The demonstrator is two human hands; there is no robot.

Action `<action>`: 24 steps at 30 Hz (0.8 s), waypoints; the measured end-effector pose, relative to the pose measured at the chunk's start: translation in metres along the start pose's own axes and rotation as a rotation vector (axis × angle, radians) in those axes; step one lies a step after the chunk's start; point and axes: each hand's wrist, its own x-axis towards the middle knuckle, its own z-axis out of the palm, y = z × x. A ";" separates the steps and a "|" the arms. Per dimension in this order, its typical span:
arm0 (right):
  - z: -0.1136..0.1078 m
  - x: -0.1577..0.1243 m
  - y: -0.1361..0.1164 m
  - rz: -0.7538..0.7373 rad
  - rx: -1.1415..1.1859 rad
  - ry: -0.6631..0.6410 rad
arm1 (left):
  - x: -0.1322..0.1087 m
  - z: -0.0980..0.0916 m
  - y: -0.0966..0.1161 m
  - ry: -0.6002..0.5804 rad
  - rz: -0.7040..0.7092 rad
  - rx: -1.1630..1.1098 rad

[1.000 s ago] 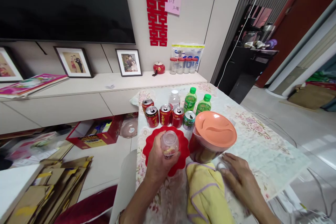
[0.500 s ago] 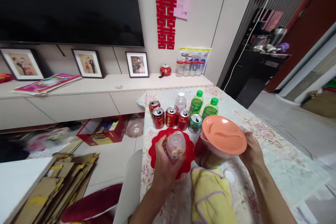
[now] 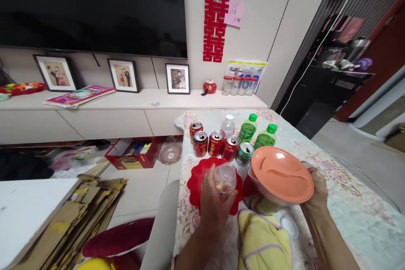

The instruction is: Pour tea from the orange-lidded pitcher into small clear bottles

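Note:
My left hand [image 3: 215,202] is wrapped round a clear jar [image 3: 228,179], which has no lid on and holds a little yellowish stuff at its bottom. The jar is over a red scalloped tray [image 3: 196,185]. On the right, my right hand [image 3: 317,185] grips the far right edge of an orange divided dish [image 3: 283,173]. A clear container wall [image 3: 265,196] shows beneath this dish, which tilts toward me; the fingers behind it are partly hidden. Below lies a crumpled yellow cloth [image 3: 265,240] with purple edging, beside a round white lid [image 3: 289,227].
Several red drink cans [image 3: 216,143], a green can [image 3: 244,154], two green-capped bottles [image 3: 248,128] and a white-capped bottle [image 3: 228,125] stand behind the tray. Red-lidded jars [image 3: 242,86] are on the TV cabinet [image 3: 171,101]. Flattened cardboard [image 3: 76,215] lies on the left.
The view has turned a little left, so things sit further right. The orange dish tips more toward me. My left hand still holds the jar over the tray.

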 end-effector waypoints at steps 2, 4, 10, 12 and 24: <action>0.006 -0.003 -0.009 0.010 -0.013 -0.023 | -0.001 0.004 -0.004 0.012 -0.008 -0.002; 0.011 -0.007 -0.018 0.027 -0.029 -0.049 | -0.002 0.009 -0.009 0.030 0.000 -0.017; 0.018 -0.014 -0.033 0.048 -0.067 -0.089 | -0.001 0.015 -0.016 0.061 0.063 -0.026; 0.018 -0.014 -0.037 0.049 -0.069 -0.084 | -0.001 0.014 -0.014 0.055 0.064 -0.016; 0.012 -0.012 -0.050 0.018 -0.138 -0.071 | -0.002 0.010 -0.006 0.034 0.048 0.013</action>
